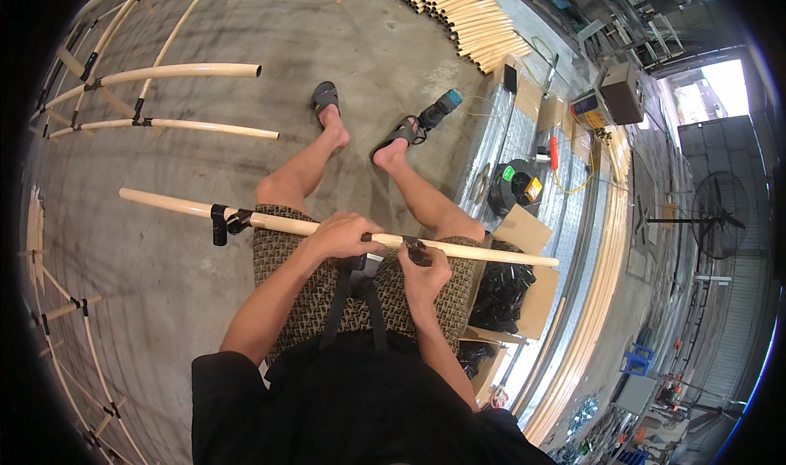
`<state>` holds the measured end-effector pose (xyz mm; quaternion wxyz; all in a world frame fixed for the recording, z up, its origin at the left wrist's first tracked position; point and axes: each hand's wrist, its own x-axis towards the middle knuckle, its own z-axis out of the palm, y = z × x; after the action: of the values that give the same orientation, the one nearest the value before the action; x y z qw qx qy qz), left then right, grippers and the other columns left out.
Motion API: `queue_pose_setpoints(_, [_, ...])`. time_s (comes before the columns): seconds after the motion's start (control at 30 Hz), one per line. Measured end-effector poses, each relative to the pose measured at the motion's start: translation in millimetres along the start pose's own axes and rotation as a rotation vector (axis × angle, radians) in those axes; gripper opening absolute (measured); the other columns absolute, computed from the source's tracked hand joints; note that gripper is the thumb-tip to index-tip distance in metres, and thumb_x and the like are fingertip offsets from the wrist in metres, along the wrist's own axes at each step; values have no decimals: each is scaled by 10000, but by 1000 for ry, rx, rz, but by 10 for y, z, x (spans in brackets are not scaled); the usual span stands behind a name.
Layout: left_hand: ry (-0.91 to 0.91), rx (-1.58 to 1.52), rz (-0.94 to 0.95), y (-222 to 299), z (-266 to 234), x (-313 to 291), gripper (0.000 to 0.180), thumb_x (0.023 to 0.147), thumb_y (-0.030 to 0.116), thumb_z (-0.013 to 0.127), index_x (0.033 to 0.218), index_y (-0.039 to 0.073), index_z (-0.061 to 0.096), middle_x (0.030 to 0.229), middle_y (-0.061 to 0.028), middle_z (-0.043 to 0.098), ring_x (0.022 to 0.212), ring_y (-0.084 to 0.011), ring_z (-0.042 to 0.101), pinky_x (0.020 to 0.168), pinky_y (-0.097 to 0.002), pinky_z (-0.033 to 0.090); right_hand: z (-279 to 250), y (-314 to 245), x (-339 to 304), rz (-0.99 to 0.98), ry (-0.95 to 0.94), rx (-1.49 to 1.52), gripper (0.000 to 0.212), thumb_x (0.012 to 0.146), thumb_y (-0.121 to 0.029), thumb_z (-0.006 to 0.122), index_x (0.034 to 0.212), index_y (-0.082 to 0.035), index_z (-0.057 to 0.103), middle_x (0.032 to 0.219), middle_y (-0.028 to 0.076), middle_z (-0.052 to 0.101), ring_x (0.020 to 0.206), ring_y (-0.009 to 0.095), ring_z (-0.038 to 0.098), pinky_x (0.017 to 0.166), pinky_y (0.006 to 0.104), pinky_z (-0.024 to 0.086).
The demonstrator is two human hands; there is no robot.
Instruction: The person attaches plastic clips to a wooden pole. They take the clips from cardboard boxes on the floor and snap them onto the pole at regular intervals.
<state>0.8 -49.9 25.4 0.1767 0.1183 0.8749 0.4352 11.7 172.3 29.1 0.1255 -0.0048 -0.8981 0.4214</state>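
A long cream-coloured pipe (479, 254) lies across my lap, tilted slightly down toward the right. My left hand (340, 236) is closed round its middle, with a small dark piece showing beside the fingertips. Just to the right, my right hand (426, 278) pinches a black pipe joint (419, 254) against the pipe. Its fingers partly cover the joint, so I cannot tell whether it is closed round the pipe. Further left on the same pipe sits another black joint (219, 224), with a stub hanging down, and a second dark fitting (239, 221) right beside it.
On my right, a cardboard box (536, 301) holds black plastic-wrapped parts (501, 293). Beyond it are a black spool (516, 188) and a red-handled tool (553, 152). Pipe frames (188, 72) stand at the left. Stacked pipes (458, 15) lie ahead; a fan (719, 218) stands far right.
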Motion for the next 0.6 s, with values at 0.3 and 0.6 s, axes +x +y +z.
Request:
queue_pose_setpoints(0.3, [-20, -2, -21, 48, -27, 11, 441, 892, 441, 725, 1199, 128, 765, 1021, -187, 756, 953, -410, 705, 843, -489, 537, 140, -111, -73, -101, -9, 32, 338, 723, -131, 913, 871, 60, 677, 798, 176, 700, 702, 287, 713, 663, 374, 565])
queue_pose_setpoints(0.6, [-14, -8, -13, 54, -31, 12, 433, 889, 409, 729, 1179, 89, 765, 1022, -203, 750, 950, -418, 703, 833, -494, 538, 170, -169, -107, -90, -23, 24, 342, 731, -148, 914, 865, 57, 674, 794, 169, 694, 693, 281, 707, 647, 377, 561])
